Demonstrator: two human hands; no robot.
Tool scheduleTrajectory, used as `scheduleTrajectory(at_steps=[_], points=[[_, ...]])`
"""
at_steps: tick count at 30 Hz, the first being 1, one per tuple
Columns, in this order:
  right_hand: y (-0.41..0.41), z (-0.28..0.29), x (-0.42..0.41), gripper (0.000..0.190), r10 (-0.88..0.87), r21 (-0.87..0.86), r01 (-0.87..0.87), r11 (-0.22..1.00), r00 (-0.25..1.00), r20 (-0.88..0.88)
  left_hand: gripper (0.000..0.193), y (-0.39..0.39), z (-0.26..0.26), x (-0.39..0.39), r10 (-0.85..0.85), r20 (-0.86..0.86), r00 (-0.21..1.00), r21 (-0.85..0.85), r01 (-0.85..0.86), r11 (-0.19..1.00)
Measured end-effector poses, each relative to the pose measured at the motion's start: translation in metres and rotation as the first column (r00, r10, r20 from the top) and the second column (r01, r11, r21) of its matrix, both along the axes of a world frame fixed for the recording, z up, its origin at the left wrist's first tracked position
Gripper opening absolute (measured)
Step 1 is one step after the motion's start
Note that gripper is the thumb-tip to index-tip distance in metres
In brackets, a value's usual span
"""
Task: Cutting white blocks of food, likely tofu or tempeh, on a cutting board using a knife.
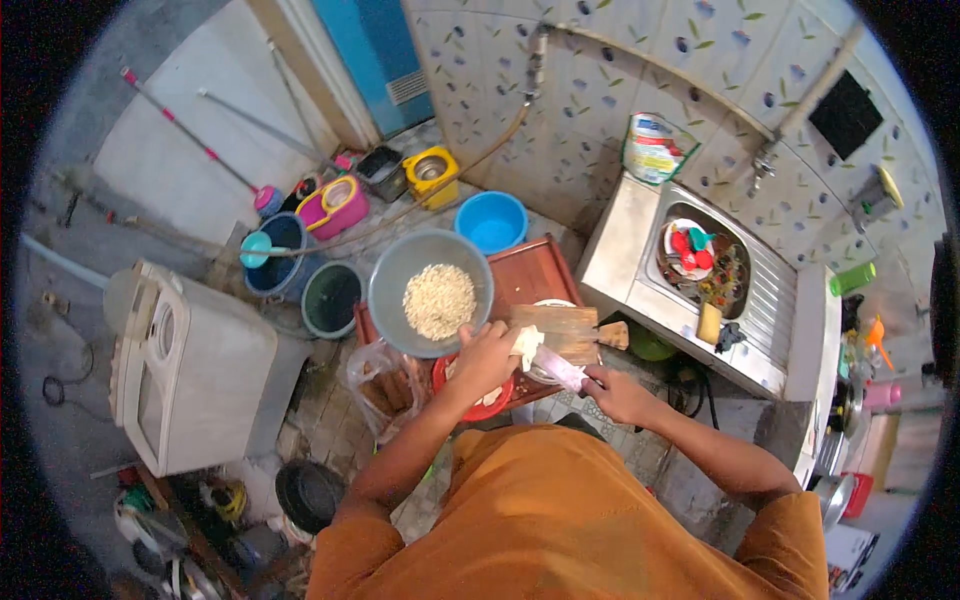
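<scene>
My left hand (484, 354) holds pale, whitish food pieces (528, 345) at the left end of a wooden cutting board (559, 321). In my right hand (611, 394) is the dark handle of a knife (559, 369), its broad blade pointing at those pieces. Left of the board stands a large grey basin (386, 300) with a heap of small, pale chopped pieces (439, 301) in it. A red basin (491, 411) with pale pieces lies partly hidden under my left forearm. The board rests over a white dish, largely covered, on a reddish-brown wooden table (529, 266).
A blue basin (491, 223) stands behind the table, a plastic bag (382, 386) at its left. Further left are water buckets (332, 300) and a washing machine (202, 375). At right, a steel sink (705, 255) holds dishes and scraps. A hose (450, 176) crosses behind.
</scene>
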State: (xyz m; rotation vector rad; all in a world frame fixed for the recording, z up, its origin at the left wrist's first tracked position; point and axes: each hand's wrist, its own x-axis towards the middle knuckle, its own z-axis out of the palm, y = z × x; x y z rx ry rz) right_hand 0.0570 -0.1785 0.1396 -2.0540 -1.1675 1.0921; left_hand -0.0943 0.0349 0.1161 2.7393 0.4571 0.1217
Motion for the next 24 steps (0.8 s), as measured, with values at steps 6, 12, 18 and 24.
scheduleTrajectory(at_steps=[6, 12, 18, 24], points=[[0.042, -0.017, -0.042, 0.031, 0.196, -0.086, -0.200, 0.976, 0.979, -0.051, 0.051, 0.000, -0.031, -0.068, 0.146, -0.115, 0.983, -0.165, -0.164, 0.973], [0.066, -0.093, -0.071, 0.037, 0.259, -0.368, -0.285, 0.885, 0.959, -0.119, 0.046, -0.015, -0.135, -0.087, 0.328, -0.184, 0.926, -0.455, -0.376, 0.807], [0.085, -0.149, -0.086, 0.039, 0.341, -0.275, -0.317, 0.908, 0.939, 0.043, 0.044, -0.021, -0.199, -0.081, 0.701, -0.108, 0.705, -0.456, -0.662, 0.595], [0.067, -0.120, -0.067, 0.039, 0.192, -0.358, -0.298, 0.885, 0.933, -0.304, 0.046, -0.022, -0.235, -0.108, 0.710, -0.203, 0.675, -0.460, -0.706, 0.539]])
